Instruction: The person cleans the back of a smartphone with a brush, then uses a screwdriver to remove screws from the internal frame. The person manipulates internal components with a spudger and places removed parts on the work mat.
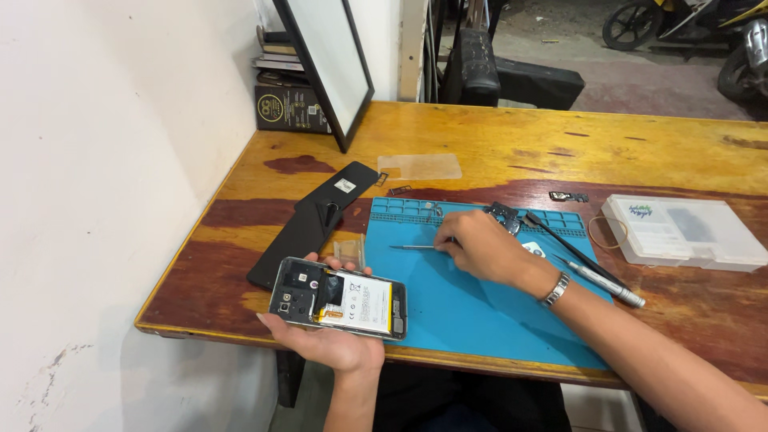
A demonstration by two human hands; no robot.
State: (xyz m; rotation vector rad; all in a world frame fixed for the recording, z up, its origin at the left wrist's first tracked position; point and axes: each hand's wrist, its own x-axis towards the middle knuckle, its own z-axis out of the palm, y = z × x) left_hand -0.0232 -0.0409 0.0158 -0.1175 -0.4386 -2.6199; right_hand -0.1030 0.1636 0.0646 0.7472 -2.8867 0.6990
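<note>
The opened phone lies flat in your left hand, back cover off and battery showing, held over the near edge of the desk just left of the blue mat. Your left fingers curl up around its far edge, cradling it from below. Your right hand rests on the mat, well apart from the phone, its fingers pinched narrow on a thin screwdriver whose tip points left. The black back cover lies on the desk beyond the phone. A clear plastic box sits to the right.
</note>
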